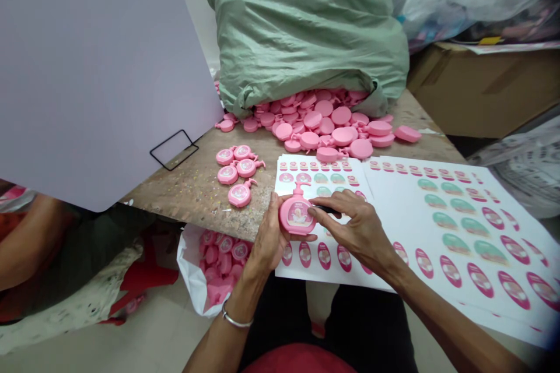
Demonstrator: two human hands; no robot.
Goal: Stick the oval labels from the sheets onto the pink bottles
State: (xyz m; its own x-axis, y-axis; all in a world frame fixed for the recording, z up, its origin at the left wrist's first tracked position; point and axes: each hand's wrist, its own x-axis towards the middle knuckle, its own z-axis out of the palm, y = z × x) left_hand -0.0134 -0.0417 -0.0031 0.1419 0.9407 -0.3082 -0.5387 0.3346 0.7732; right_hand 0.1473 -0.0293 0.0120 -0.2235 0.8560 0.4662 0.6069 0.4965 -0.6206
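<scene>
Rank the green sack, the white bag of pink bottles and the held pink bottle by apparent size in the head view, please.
1. Green sack
2. White bag
3. Held pink bottle

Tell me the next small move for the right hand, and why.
Probably smooth down the label with the right hand: it reaches to the label's edge, while the left hand holds the pink bottle, label facing the camera.

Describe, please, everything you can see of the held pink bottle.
The pink bottle looks like smooth plastic: flattened, rounded body, pump top, nozzle pointing picture-right. Its front label, bearing a picture and lettering, faces the camera. The left hand holds it over the sticker sheet; the right hand touches its other side.
</scene>
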